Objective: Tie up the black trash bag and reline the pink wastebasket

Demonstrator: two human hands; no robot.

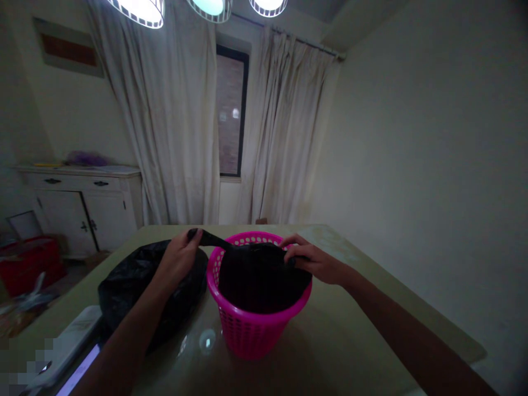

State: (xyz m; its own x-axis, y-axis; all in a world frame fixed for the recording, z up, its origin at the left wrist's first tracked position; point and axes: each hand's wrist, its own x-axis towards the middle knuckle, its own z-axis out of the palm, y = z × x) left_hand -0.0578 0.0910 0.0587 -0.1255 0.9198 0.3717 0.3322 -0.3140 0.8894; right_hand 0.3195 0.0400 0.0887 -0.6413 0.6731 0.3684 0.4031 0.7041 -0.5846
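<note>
Holding a black bag (264, 280) by its top, a person stands over a pink basket (253, 333) full of little round holes. From where I am, with twelve o'clock straight ahead of the person, the basket sits near the middle of the shiny counter (350, 341). The bag is down inside it, and the pink rim shows all around the front.

The left hand (179, 256) is at ten o'clock from the basket. It is pinching a bit of the bag and pulling it out long and tight. The right hand (307, 259) is at two o'clock, close to the rim. Its fingers are bent and pinching the bag's edge.

At nine o'clock lies a big, puffy black bundle (132, 272), partly behind the left arm. At eight o'clock, by that arm, is something with a bright screen (80, 371). Far off, a white cabinet (111, 214) stands at ten o'clock, and a tall window (230, 115) is near twelve.
</note>
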